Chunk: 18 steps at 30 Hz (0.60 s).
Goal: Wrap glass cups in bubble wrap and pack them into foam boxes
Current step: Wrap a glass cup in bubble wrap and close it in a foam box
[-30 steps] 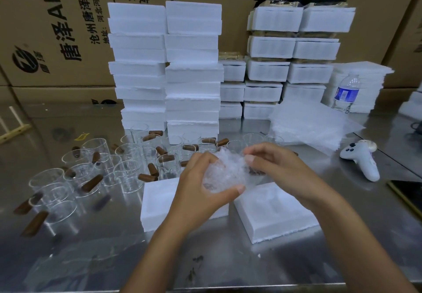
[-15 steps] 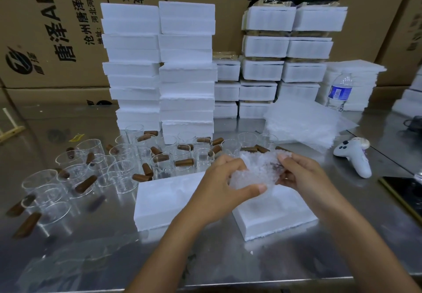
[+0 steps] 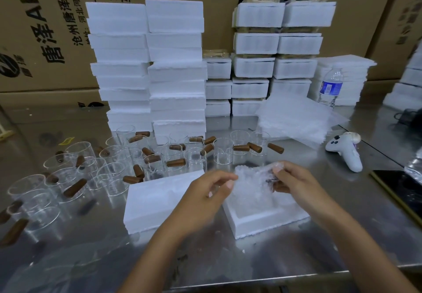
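Note:
A glass cup bundled in bubble wrap sits in the open white foam box in front of me. My right hand pinches the bundle at its upper right, where a dark handle shows through. My left hand hovers at the bundle's left edge with loosely curled fingers and holds nothing. A flat foam lid lies left of the box. Several bare glass cups with brown handles crowd the table behind and to the left.
Tall stacks of foam boxes stand at the back, with a pile of bubble wrap sheets to their right. A water bottle, a white controller and a dark flat device occupy the right side.
The wrapped cup went right and down into the foam box. My left hand let go of it and now sits beside it; my right hand still grips it.

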Motion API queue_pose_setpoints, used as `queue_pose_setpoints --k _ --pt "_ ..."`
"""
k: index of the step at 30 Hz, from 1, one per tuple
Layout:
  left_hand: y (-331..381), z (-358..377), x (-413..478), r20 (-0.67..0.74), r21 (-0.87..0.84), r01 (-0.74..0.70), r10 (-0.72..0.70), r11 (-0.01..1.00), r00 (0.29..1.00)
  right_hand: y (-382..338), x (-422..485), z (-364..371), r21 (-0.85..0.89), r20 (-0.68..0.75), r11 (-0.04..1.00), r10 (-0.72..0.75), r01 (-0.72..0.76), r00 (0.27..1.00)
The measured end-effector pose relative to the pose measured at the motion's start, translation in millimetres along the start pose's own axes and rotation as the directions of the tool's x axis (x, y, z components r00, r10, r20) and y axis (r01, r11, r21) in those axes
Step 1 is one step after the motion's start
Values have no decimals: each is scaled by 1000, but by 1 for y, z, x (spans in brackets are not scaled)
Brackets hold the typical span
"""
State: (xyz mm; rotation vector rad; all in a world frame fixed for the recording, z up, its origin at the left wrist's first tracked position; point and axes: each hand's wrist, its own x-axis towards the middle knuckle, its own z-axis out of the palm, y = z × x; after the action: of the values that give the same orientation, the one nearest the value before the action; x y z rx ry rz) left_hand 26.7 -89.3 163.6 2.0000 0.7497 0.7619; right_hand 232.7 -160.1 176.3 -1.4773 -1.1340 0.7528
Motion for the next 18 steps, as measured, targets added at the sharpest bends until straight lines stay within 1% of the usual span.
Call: queue_pose_setpoints --k 3,5,8,11,13,14,16,18 --pt "-6 1 0 21 109 10 -12 994 1000 5 1 0 -176 110 984 -8 28 994" --pt "-8 2 1 55 183 1 -11 983 998 12 2 -3 -304 109 951 -28 61 994" --pt "-10 3 2 77 252 -7 -13 968 997 20 2 -5 -409 11 908 -94 90 996" --pt "-10 4 2 89 301 -16 -11 953 996 25 0 -7 -527 -144 841 -233 125 962" --pt "-11 2 0 88 336 -12 -19 942 996 31 -1 -10 -540 -222 833 -278 119 935" --pt "-12 0 -2 75 361 -6 -22 933 997 33 -1 -12 -523 -258 847 -266 98 929" --pt "-16 -7 -6 46 459 -19 -2 888 999 39 -1 -18 -480 -324 877 -204 25 924" --pt "-22 -12 -10 42 554 -34 12 832 999 45 -4 -23 -417 -342 907 -102 -53 934"
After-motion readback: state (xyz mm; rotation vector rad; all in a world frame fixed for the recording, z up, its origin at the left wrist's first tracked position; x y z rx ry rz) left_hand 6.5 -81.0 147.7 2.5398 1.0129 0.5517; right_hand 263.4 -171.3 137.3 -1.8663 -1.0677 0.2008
